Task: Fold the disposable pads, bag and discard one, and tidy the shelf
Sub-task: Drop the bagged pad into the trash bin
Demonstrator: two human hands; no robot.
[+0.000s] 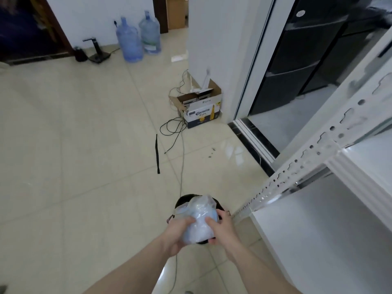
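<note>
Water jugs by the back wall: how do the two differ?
The left jug stands nearer the camera and looks a stronger blue; the right jug sits further back, beside the doorway, and is paler and greyer. The right jug carries a light label low on its side; none shows on the left jug. Both stand upright on the floor, touching or nearly so, and are translucent.

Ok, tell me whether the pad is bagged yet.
Bagged: the blue pad sits inside the clear bag, gripped by both hands above the black bin.

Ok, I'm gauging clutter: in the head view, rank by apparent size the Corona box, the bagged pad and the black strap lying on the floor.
1. Corona box, though farther away.
2. Bagged pad, close behind; nearness to the camera inflates it, so this order is unsure.
3. Black strap, thinnest.
</note>
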